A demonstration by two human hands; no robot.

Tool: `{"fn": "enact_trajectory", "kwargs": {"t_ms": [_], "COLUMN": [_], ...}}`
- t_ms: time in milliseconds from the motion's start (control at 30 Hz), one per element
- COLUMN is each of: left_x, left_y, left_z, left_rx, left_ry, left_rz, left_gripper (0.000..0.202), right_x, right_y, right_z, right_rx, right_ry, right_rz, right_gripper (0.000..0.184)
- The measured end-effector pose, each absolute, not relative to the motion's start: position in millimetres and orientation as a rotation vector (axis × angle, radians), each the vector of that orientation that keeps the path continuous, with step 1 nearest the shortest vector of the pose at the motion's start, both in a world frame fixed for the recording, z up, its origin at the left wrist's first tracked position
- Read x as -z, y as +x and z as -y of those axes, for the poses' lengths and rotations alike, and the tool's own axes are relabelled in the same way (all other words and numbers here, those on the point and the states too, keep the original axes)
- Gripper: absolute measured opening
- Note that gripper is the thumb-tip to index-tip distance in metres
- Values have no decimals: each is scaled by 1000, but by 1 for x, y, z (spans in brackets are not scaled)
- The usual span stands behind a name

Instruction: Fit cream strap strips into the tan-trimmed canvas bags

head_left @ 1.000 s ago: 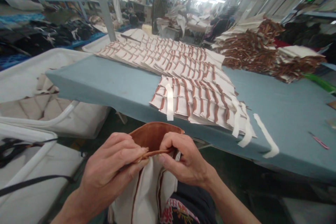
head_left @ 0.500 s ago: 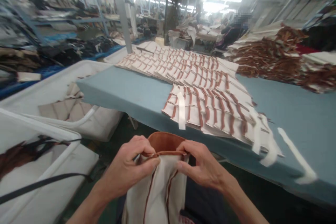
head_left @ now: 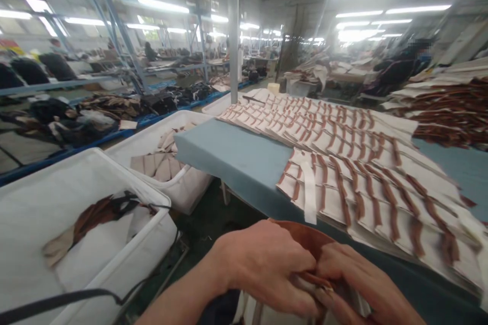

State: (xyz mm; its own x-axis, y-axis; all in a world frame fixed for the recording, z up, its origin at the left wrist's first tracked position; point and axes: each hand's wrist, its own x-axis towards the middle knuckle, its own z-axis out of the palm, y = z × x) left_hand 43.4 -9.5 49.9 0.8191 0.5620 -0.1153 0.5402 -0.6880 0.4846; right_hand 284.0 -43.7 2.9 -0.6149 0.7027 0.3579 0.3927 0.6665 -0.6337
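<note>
Both my hands work at the bottom edge of the view on a cream canvas piece with a brown leather flap (head_left: 305,236). My left hand (head_left: 263,266) is closed over its top edge, fingers curled onto the brown trim. My right hand (head_left: 362,287) pinches the same edge from the right, touching the left hand's fingers. Most of the piece is hidden under my hands and cut off by the frame. Just beyond it lies a fanned row of like cream pieces with brown strips (head_left: 354,188) on the blue-grey table (head_left: 236,155).
A white fabric bin (head_left: 46,203) with brown and cream scraps stands at the left, a second bin (head_left: 168,162) behind it. Stacked brown-strapped pieces (head_left: 446,111) lie far right. A person (head_left: 404,66) works behind the table. Shelving and a pillar (head_left: 232,30) stand behind.
My view has swung up and to the left, so table and bins shifted right and down. My hands have closed together over the flap and sit lower in the frame.
</note>
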Motion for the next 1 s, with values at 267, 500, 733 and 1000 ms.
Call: {"fn": "enact_trajectory", "kwargs": {"t_ms": [267, 500, 733, 1000], "left_x": [-31, 15, 45, 25], "left_y": [22, -4, -2, 46], "left_z": [28, 47, 49, 49], "left_rx": [-321, -768, -862, -241], "left_ry": [2333, 2261, 2546, 2383], "left_rz": [-861, -1179, -1371, -1473], "left_gripper": [42, 32, 32, 20], "right_x": [17, 55, 78, 109], "right_y": [274, 273, 279, 267], "right_z": [42, 46, 54, 60], "right_rx": [-405, -819, -1006, -1225], "right_ry": [-993, -1277, -1422, -1543], "right_rz": [1817, 1513, 1511, 1564], "right_gripper": [13, 32, 42, 45]}}
